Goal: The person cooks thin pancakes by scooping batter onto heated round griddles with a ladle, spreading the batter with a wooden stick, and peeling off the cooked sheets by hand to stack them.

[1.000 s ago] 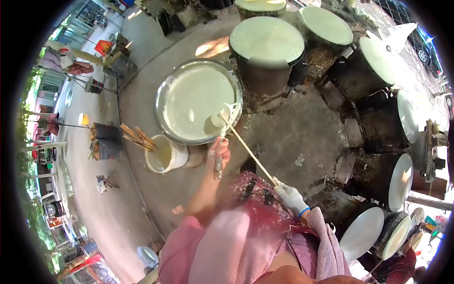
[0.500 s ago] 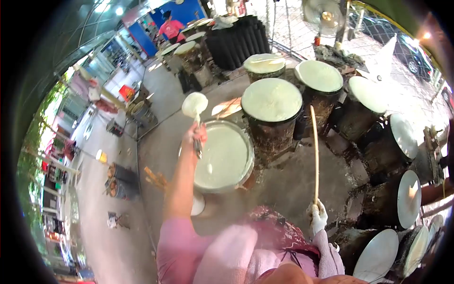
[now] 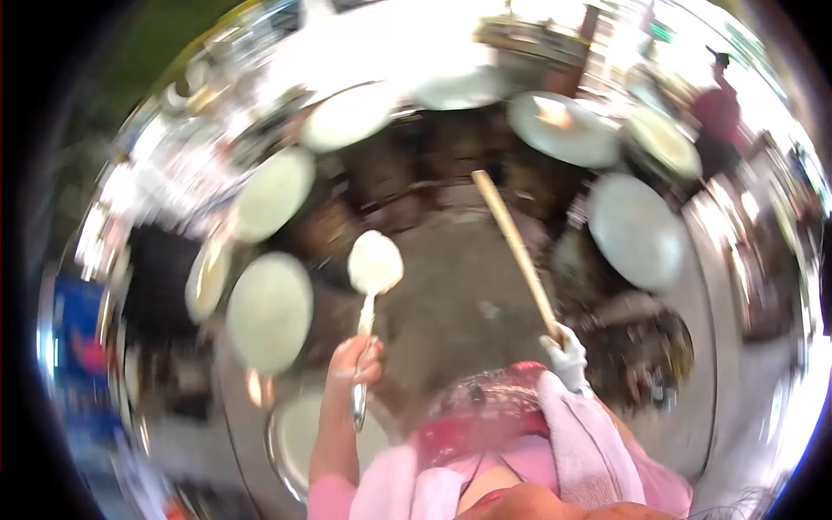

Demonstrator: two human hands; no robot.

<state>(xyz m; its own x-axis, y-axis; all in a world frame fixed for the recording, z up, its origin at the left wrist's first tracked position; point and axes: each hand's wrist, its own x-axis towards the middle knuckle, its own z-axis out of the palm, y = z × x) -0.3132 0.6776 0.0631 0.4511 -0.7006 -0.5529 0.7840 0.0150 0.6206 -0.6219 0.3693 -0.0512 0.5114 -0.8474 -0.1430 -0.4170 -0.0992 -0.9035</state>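
My left hand [image 3: 355, 360] is closed round the handle of a ladle [image 3: 375, 263], whose bowl is coated or filled with pale batter and points forward. Below that hand, partly behind my arm, is a wide basin [image 3: 290, 433] of pale batter. My right hand [image 3: 568, 355], in a white glove, grips the lower end of a long wooden stick [image 3: 517, 247] that slants forward and left. Round pale griddle tops stand in an arc ahead: one at left [image 3: 270, 314], another beyond it [image 3: 276, 195], and a greyish one at right [image 3: 637, 232].
More round tops continue the arc, including one at the far left [image 3: 208, 279] and one at the back right [image 3: 563, 128]. A person in a dark red top [image 3: 718, 113] stands at the far right. Concrete floor [image 3: 451, 286] lies between the griddles and me. Motion blurs the edges.
My view has swung to the right, so the batter basin now sits at lower left and the griddles curve across the front. Both hands keep hold of the ladle and stick.
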